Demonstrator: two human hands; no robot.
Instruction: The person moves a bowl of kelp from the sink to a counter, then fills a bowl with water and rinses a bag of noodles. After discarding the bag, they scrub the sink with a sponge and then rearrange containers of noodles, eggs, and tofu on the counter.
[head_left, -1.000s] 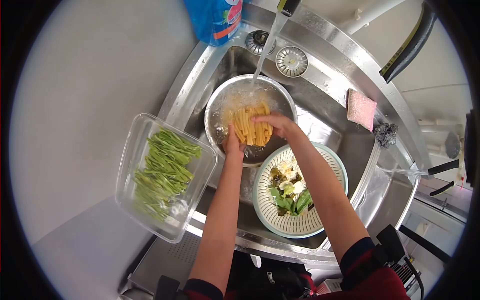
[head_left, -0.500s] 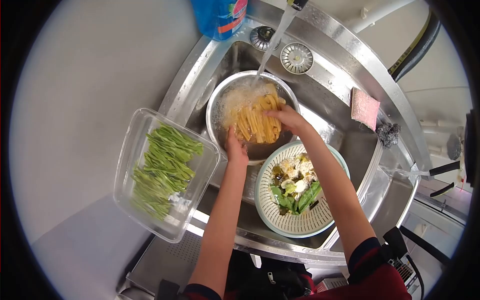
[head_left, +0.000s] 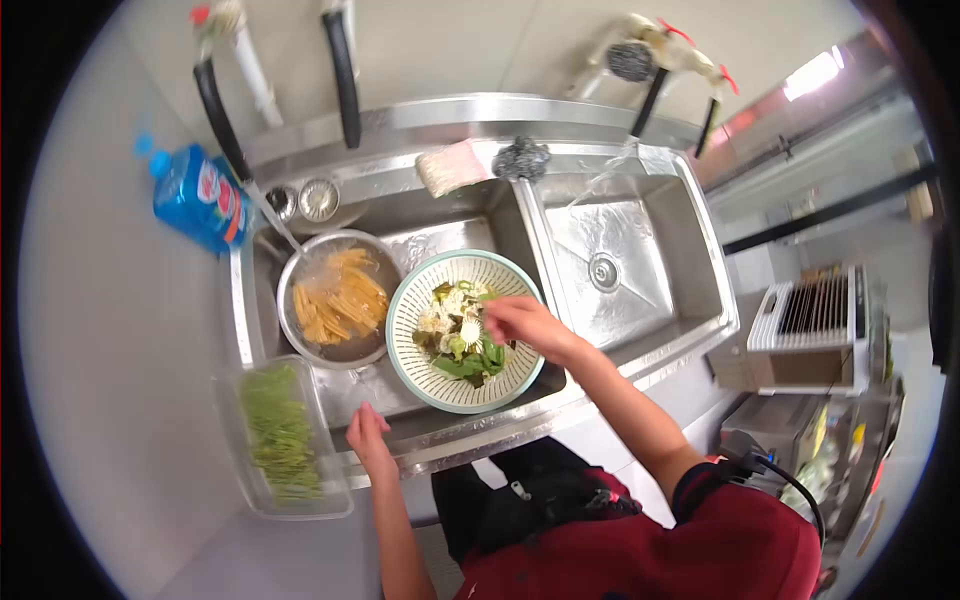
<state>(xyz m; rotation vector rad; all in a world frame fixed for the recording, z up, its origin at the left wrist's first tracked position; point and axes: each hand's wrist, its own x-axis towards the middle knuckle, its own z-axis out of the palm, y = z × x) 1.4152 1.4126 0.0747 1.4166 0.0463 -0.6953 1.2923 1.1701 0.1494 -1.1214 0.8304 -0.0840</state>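
My right hand is over the right side of a pale green-rimmed colander, its fingers curled together. Whatever is between them, if anything, is hidden. Vegetable scraps, pale bits and green leaves, lie in the colander. My left hand hangs at the sink's front edge, empty, its fingers slightly apart. Left of the colander, a metal bowl holds yellowish strips in water, with tap water running in. A clear plastic tub of cut green vegetables stands at the front left.
Both bowl and colander are in the left sink basin. To the right is a second basin. A blue detergent bottle stands at the left corner. A pink-white sponge and a steel scrubber lie on the back ledge.
Both hands have left the yellowish strips in the bowl. The right hand has moved over to the colander, and the left has drawn back to the front edge. The view has turned and widened.
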